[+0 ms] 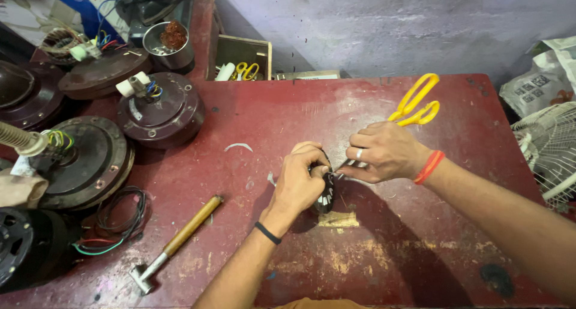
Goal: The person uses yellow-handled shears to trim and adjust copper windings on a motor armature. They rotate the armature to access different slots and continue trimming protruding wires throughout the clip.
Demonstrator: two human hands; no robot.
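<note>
Head camera looks down on a worn red table [420, 249] that fills most of the view, its paint rubbed away in patches near the front edge. Along its left side stand several dark round fan motor housings [161, 108], some with coloured wires sticking up from their hubs. A loose coil of wires [117, 216] lies below them, and a hammer with a wooden handle [180, 237] rests diagonally just beside it.

Near the middle of the table, the left hand [300, 183] is curled tight around a small dark motor winding [326, 192] with pale strips on its side, holding it upright against the tabletop. The right hand [384, 153], with a ring on one finger and an orange band at the wrist, is closed around yellow-handled scissors [414, 105]; the handles stick out behind the knuckles, and the blade tips meet the top of the winding, touching the left fingers. How far the blades stand apart cannot be told. A small white scrap [238, 146] lies left of the hands.
</note>
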